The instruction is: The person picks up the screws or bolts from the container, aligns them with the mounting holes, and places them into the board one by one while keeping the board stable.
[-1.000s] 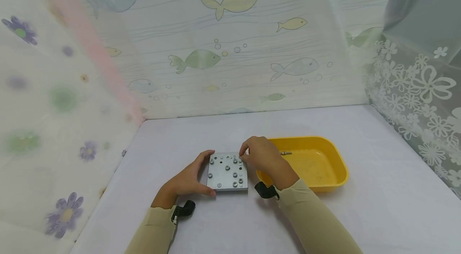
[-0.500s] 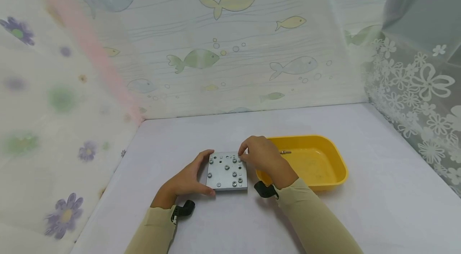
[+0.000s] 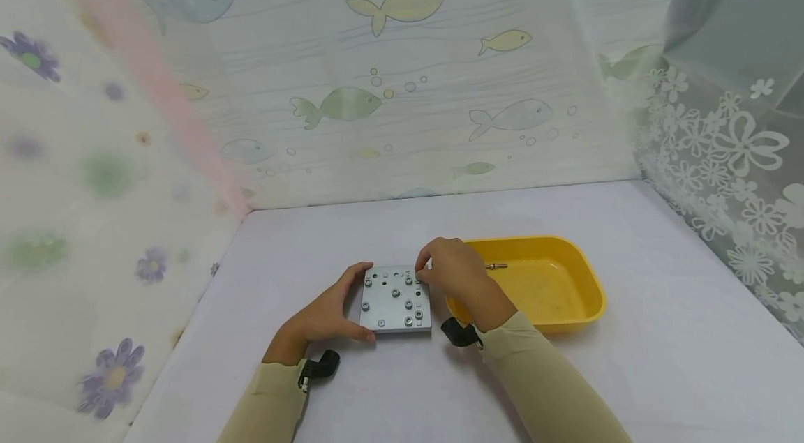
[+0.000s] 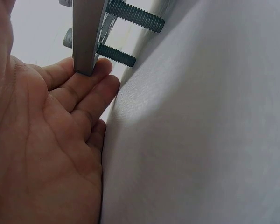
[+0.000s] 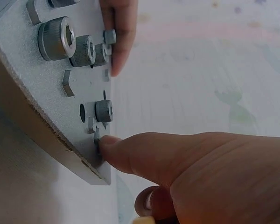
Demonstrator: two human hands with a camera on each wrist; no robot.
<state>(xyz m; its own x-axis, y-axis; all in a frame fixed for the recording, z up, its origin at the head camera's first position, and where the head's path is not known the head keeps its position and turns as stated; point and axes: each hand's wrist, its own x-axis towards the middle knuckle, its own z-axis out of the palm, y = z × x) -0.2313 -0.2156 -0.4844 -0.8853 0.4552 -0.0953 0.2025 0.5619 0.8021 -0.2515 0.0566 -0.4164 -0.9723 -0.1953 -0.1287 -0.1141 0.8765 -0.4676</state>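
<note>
A square metal plate (image 3: 394, 314) with several socket-head screws (image 3: 396, 293) and some open holes stands level in the head view. My left hand (image 3: 326, 317) grips its left side, thumb at the near edge and fingers at the far corner. Threaded shanks (image 4: 137, 16) stick out beneath the plate in the left wrist view. At the far right corner my right hand (image 3: 461, 275) pinches with thumb and forefinger. My right thumb (image 5: 130, 151) covers most of what it pinches, apparently a small screw at the plate's face.
A yellow tray (image 3: 559, 323) sits right of the plate, partly behind my right hand. In it lies a small slim metal piece (image 3: 497, 266). Patterned curtains (image 3: 402, 143) hang at the back and sides of the white-covered table (image 3: 389, 401).
Both hands keep their places on the plate; my right fingers and wrist shift only very slightly. The whole view drifts a few pixels with the head.
</note>
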